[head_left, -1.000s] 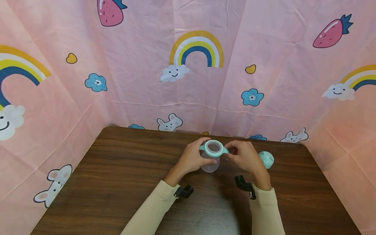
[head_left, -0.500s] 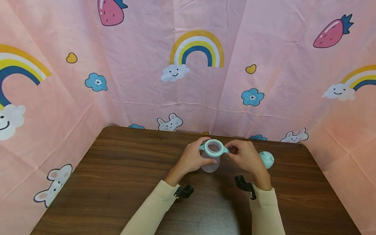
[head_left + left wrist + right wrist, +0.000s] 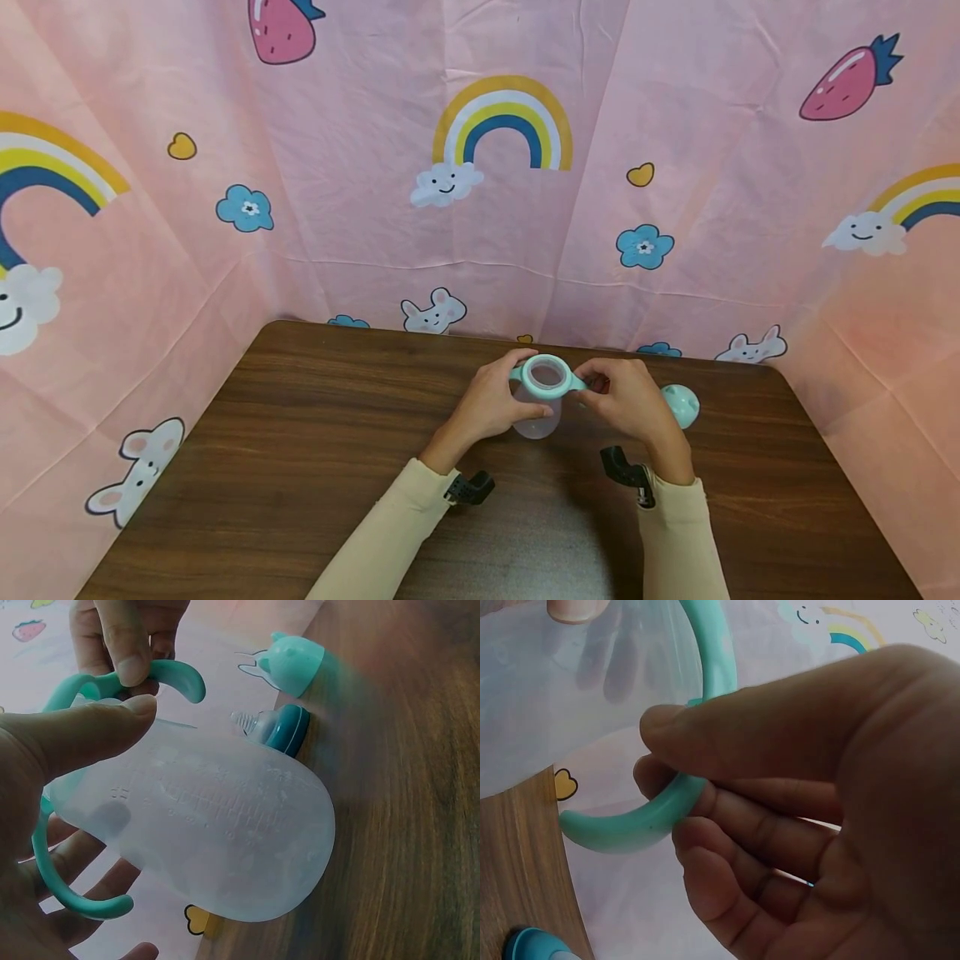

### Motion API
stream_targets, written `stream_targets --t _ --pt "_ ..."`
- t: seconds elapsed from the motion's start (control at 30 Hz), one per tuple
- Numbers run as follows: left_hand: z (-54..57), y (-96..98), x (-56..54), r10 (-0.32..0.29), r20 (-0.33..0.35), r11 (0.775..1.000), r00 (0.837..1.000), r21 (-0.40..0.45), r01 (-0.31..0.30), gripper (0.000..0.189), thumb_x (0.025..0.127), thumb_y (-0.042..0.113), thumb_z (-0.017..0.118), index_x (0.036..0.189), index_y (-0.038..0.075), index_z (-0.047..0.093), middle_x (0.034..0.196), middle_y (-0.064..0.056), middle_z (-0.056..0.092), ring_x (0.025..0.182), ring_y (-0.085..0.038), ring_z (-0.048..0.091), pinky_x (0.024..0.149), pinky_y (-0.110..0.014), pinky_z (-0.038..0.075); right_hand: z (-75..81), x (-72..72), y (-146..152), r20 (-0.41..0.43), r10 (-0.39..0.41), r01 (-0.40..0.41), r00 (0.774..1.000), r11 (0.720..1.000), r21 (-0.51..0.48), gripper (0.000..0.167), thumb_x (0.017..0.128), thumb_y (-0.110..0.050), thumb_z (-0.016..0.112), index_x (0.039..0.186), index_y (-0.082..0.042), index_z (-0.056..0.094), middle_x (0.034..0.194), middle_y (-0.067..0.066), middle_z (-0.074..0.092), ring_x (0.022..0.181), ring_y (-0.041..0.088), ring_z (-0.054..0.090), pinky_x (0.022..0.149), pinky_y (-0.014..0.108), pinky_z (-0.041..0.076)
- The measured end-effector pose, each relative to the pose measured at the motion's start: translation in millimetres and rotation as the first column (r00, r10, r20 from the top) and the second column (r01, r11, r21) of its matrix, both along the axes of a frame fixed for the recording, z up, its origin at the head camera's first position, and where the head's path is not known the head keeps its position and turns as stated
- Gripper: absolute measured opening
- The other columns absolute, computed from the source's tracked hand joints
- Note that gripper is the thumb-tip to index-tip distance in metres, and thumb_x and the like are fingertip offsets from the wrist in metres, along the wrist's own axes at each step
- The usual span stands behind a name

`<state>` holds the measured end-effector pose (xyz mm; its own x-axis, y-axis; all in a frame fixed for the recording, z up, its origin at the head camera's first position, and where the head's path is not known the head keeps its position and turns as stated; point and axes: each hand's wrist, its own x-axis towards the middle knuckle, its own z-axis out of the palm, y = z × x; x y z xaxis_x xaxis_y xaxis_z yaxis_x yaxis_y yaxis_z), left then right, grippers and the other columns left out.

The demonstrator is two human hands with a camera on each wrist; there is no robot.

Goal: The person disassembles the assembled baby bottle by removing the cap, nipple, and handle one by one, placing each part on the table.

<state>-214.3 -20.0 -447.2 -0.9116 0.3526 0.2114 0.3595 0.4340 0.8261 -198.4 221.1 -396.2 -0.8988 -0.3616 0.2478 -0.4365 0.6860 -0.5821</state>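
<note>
A translucent baby bottle with measuring marks stands over the table, its open mouth facing up in the head view. Around its neck sits a mint-green handle ring with a curved handle on either side. My left hand grips the bottle near the neck, thumb on one side and fingers on the other. On the opposite side, my right hand pinches one curved handle between thumb and fingers. A teal collar with a clear nipple lies beyond the bottle in the left wrist view, mostly hidden in the head view.
A mint-green domed cap with small ears rests on the table to the right of my right hand. The dark wooden table ends at a pink printed cloth behind and at both sides.
</note>
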Motion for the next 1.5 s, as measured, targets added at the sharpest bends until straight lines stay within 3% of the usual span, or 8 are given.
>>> stream_targets --t 0.8,1.5 --pt "0.4 0.4 -0.3 0.002 -0.021 1.000 1.000 0.000 -0.002 0.089 0.081 0.025 0.103 0.155 0.009 0.058 0.147 -0.010 0.068 0.132 -0.032 0.064 0.109 -0.055 0.052 -0.1 -0.1 1.9 0.059 0.036 -0.038 0.998 0.999 0.033 0.014 0.095 -0.001 0.082 0.109 -0.004 0.082 0.077 -0.006 0.067 0.068 0.015 0.059 0.062 0.033 0.054" --pt "-1.6 1.0 -1.4 -0.008 -0.073 1.000 0.997 -0.011 0.007 0.083 0.077 0.022 0.105 0.149 0.010 0.064 0.141 -0.006 0.070 0.127 -0.028 0.066 0.107 -0.051 0.053 -1.1 1.0 2.2 0.017 0.043 -0.044 0.999 0.999 0.024 0.013 0.095 -0.001 0.085 0.108 -0.005 0.082 0.079 -0.007 0.067 0.067 0.013 0.058 0.061 0.032 0.052"
